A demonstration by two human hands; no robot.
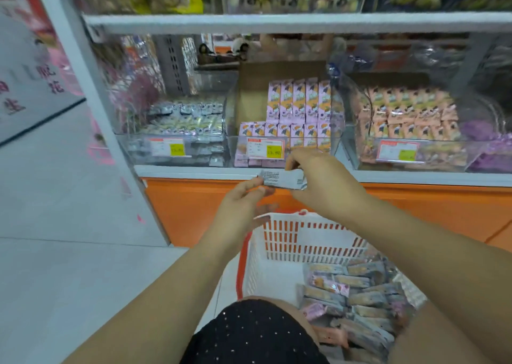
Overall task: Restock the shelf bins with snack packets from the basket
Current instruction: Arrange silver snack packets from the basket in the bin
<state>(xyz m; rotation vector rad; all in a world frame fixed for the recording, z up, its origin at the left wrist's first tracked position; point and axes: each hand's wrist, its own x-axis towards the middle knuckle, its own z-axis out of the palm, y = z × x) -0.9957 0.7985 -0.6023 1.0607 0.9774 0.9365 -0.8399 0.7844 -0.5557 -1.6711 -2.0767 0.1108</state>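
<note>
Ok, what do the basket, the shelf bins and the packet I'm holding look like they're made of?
Basket: moulded white plastic, matte, judging by the slotted walls. Shelf bins: clear rigid plastic, probably acrylic, with see-through glossy walls. Packet: thin silvery film, likely foil-lined plastic, with a shiny crinkled surface and printed text.

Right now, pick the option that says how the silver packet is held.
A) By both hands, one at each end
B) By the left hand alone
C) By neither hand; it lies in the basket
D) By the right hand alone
A: the left hand pinches one end of the silver packet and the right hand grips the other end, above the basket.
</note>
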